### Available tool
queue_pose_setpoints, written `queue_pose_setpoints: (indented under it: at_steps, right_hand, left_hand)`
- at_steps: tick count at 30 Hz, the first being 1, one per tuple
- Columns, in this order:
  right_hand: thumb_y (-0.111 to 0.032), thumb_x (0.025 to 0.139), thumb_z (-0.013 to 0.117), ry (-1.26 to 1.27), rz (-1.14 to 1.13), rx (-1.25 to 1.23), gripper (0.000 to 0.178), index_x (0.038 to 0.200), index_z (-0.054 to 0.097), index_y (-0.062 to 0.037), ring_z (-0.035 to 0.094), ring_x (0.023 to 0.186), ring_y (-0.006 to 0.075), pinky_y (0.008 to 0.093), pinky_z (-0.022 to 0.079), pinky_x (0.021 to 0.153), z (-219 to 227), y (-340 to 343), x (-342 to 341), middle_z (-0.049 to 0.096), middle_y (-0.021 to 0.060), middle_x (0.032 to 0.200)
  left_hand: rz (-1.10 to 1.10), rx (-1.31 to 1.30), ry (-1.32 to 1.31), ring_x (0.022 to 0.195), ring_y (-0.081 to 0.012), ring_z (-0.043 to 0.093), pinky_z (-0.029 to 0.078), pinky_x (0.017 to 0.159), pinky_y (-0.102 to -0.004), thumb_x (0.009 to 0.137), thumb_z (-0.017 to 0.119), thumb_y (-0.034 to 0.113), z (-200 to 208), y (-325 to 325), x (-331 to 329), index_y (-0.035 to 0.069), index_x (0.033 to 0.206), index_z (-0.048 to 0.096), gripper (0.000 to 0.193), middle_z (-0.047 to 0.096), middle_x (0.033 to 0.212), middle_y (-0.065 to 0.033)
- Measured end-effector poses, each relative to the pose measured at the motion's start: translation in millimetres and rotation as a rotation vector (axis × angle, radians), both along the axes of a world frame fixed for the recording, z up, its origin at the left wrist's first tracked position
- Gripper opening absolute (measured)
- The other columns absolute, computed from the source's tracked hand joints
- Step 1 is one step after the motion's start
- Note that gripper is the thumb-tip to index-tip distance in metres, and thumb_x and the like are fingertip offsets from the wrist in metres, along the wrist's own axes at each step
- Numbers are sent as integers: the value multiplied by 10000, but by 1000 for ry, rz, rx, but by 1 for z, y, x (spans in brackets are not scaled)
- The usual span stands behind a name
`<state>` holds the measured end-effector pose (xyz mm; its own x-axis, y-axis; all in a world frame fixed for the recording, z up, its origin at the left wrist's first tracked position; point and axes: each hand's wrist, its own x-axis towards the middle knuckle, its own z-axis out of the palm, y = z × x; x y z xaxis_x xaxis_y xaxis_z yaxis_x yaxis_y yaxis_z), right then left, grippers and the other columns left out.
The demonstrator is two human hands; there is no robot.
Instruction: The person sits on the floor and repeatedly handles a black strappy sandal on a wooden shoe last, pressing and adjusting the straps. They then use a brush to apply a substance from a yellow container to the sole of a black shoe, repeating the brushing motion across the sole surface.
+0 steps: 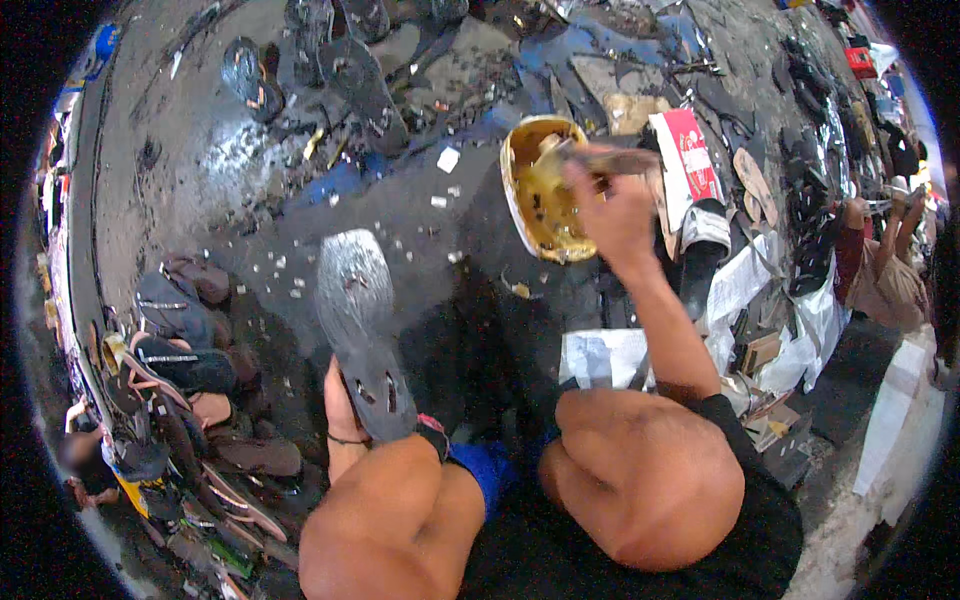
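My left hand (340, 405) holds a dark grey shoe sole (375, 345) from below, upright in front of my left knee. The sole's far end looks shiny and wet, and slots show near its heel end. Most of the left fingers are hidden behind the sole. To the right, my right hand (620, 220) is closed on a brush (625, 158), whose head reaches into a cut-open yellowish tub (522, 215). Sticky yellow-brown stuff, likely glue, coats the tub's inside. The right hand is slightly blurred.
Several dark soles (365, 95) lie on the dirty ground ahead. Piled sandals and straps (190, 365) crowd my left. A red and white carton (687, 155), a tan insole (755, 185) and paper sheets (605, 357) lie right of the tub. Another person (890, 250) sits at far right.
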<state>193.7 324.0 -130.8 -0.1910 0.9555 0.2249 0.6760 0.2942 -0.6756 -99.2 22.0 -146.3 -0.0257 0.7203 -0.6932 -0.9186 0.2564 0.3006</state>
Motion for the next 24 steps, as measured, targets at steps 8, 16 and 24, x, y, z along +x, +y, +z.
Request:
queue_pose_setpoints:
  at_steps: [8, 16, 24]
  right_hand:
    - [-189, 903, 692, -182, 404, -870, 294, 1104, 640, 19, 687, 900, 258, 374, 530, 819, 80, -50, 55, 708, 181, 974]
    - [-107, 847, 744, 481, 788, -172, 254, 1089, 686, -53, 673, 994, 293, 373, 525, 894, 58, -25, -122, 696, 126, 1058]
    - [-160, 721, 736, 534, 1169, 40, 501, 1214, 647, -157, 640, 977, 261, 397, 501, 833, 78, -81, -94, 638, 88, 1023]
  left_hand:
    - [146, -256, 320, 819, -235, 666, 564, 681, -369, 1037, 381, 447, 13, 63, 0, 44, 1263, 584, 505, 680, 1009, -110]
    - [123, 66, 136, 816, -209, 671, 569, 726, -348, 1001, 452, 433, 37, 159, 22, 50, 1152, 627, 447, 684, 966, -69]
    - [408, 283, -148, 1078, -259, 631, 565, 856, -374, 1001, 436, 443, 56, 148, -17, 32, 1346, 520, 543, 616, 1245, -138]
